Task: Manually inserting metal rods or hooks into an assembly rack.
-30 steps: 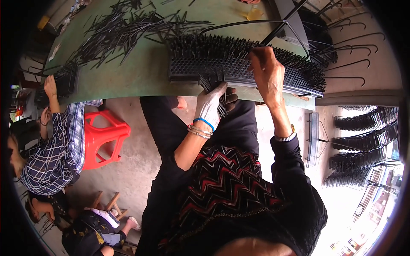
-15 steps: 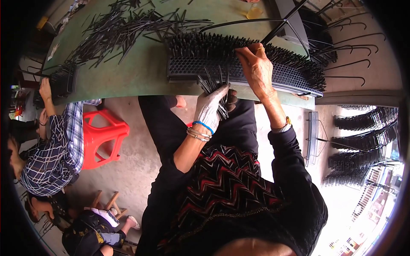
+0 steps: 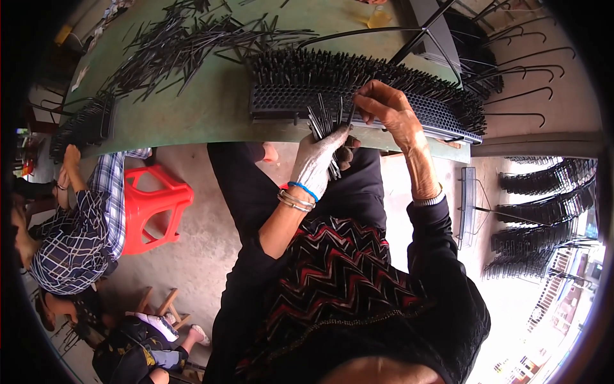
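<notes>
My left hand point(image 3: 318, 157), in a white glove with dark fingertips, is closed round a bundle of thin black sticks point(image 3: 325, 118) just off the table's near edge. Right beside the bundle, my bare right hand point(image 3: 390, 115) pinches a single black stick point(image 3: 352, 114) by its upper end. Behind both hands lies a long black rack point(image 3: 272, 101) with rows of small round holes. Its far rows are packed with upright black sticks point(image 3: 300, 64), while open holes show along the near rows.
Loose black sticks point(image 3: 185, 48) lie heaped on the green table point(image 3: 211, 115). Curved black rods point(image 3: 416, 51) rise behind the rack. Hooked rods point(image 3: 531, 70) stick out at right. At left a person in a checked shirt point(image 3: 70, 249) works beside a red stool point(image 3: 157, 205).
My right hand has come back from the rack's upright sticks toward the bundle and now pinches a stick there. My left hand has shifted slightly right. The co-worker's hand at left has moved lower.
</notes>
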Tool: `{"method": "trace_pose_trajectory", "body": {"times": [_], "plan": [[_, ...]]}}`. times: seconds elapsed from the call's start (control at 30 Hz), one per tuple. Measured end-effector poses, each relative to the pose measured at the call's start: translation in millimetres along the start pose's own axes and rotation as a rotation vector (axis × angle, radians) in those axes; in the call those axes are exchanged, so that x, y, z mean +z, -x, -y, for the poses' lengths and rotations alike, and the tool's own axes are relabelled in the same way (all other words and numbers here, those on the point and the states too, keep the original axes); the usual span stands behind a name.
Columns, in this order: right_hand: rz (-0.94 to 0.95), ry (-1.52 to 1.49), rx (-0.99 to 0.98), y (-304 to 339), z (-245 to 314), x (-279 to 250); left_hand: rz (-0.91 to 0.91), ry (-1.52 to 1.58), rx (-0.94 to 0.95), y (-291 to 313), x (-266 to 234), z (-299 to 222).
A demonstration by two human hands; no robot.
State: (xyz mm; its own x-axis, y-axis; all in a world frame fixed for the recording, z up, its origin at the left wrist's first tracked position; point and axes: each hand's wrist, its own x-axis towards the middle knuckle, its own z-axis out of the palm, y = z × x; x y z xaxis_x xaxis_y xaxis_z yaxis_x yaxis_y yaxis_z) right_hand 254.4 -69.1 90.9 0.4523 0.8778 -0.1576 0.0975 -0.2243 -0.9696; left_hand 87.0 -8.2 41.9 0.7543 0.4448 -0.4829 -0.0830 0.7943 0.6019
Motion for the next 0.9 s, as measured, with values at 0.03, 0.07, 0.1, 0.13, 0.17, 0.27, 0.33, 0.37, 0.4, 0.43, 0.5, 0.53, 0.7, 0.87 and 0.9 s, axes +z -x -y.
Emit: {"method": "trace_pose_trajectory", "body": {"times": [0.03, 0.07, 0.1, 0.13, 0.17, 0.27, 0.33, 0.37, 0.4, 0.43, 0.5, 0.53, 0.7, 0.87, 0.9], "plan": [[0.001, -0.001, 0.000, -1, -2, 0, 0.055, 0.006, 0.016, -2, -2, 0], [-0.027, -0.040, -0.022, -2, -5, 0, 0.054, 0.006, 0.017, -3, -4, 0], [-0.056, -0.078, -0.045, -3, -4, 0, 0.051, 0.001, 0.021, -4, -5, 0], [-0.055, -0.077, -0.044, -3, -2, 1, 0.049, -0.004, 0.025, -6, -6, 0], [-0.134, -0.058, -0.044, -2, 1, 2, 0.050, -0.003, 0.024, -7, -8, 1], [-0.229, -0.023, -0.067, -2, -1, 0, 0.072, -0.031, 0.015, -7, -12, 2], [-0.247, -0.009, -0.093, -4, -4, -2, 0.024, -0.092, 0.002, -4, -10, 0], [-0.244, -0.037, -0.095, -4, -4, -2, 0.024, -0.092, 0.001, -4, -11, 1], [-0.240, -0.064, -0.098, -3, -4, -2, 0.025, -0.101, -0.004, -5, -11, 1], [-0.240, -0.064, -0.099, -3, -4, -2, 0.025, -0.110, -0.009, -6, -11, 1], [-0.267, -0.174, -0.097, -2, -4, -2, 0.034, -0.104, -0.008, -5, -11, 1], [-0.266, -0.174, -0.098, -1, -5, -1, 0.043, -0.098, -0.008, -5, -11, 0], [-0.505, -0.208, -0.298, -6, -10, -14, -0.014, -0.202, -0.022, 3, -12, -2], [-0.635, 0.112, -0.474, -9, -13, -4, -0.048, -0.136, 0.003, 5, -19, 11], [-0.662, 0.170, -0.476, -10, -15, -2, -0.049, -0.136, 0.004, 4, -19, 13]]}}
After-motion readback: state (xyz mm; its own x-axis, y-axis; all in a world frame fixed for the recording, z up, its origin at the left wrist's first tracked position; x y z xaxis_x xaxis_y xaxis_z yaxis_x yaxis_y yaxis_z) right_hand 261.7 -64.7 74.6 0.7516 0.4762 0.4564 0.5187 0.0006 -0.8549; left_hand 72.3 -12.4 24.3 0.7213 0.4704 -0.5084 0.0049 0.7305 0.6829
